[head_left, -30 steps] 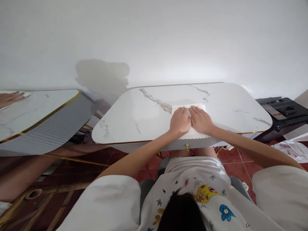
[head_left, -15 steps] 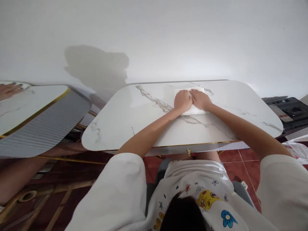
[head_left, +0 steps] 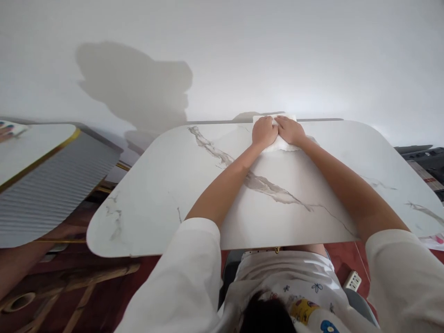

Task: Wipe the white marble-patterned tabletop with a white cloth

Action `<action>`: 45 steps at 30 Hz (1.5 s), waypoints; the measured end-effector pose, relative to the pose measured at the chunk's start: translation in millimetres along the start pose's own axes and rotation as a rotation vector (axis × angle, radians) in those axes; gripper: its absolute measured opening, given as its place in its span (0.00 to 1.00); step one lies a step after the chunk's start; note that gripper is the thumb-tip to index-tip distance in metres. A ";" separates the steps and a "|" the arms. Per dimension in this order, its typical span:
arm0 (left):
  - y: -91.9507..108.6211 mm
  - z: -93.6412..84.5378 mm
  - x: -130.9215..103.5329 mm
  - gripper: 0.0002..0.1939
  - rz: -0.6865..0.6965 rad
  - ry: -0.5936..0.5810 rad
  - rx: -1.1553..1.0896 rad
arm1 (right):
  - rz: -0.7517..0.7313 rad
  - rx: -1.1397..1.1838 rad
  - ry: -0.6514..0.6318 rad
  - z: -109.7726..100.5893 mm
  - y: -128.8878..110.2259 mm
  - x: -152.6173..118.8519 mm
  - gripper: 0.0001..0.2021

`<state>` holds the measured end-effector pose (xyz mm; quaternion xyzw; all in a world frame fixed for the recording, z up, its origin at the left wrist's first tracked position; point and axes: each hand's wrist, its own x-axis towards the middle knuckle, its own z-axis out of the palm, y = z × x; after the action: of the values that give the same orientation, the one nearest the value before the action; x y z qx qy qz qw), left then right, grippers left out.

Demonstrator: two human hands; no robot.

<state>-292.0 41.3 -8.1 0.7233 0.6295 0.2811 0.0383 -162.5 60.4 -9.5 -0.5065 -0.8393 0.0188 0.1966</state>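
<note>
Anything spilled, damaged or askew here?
Nothing stands out. The left hand and right hand rest on a white cloth at the far edge of the tabletop; the grey-brown streaks look like marble patterning, not cracks or spills.

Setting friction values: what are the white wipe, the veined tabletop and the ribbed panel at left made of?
White wipe: matte fabric or thick paper, by its soft, wavy edge.
Veined tabletop: smooth, light sheen, marble-patterned; stone or laminate, can't tell.
Ribbed panel: grey, satin, perhaps plastic or painted wood, by its even ridges.
</note>
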 end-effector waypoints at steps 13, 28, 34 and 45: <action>-14.0 9.0 32.0 0.16 -0.039 -0.025 0.034 | 0.061 -0.001 -0.016 7.5 6.9 31.8 0.19; -2.2 -5.1 -19.5 0.17 0.109 -0.013 0.158 | -0.062 -0.085 0.021 5.8 -14.9 -15.0 0.21; 10.1 -21.4 -67.4 0.16 0.116 -0.016 0.164 | -0.064 -0.104 -0.004 -5.9 -40.5 -59.3 0.22; 25.3 -55.1 -165.2 0.17 0.140 -0.030 0.212 | -0.089 -0.121 -0.041 -27.5 -99.2 -152.0 0.25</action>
<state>-302.7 -134.3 -10.8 0.7697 0.6030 0.2041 -0.0483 -174.2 -122.8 -8.6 -0.4792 -0.8645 -0.0303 0.1488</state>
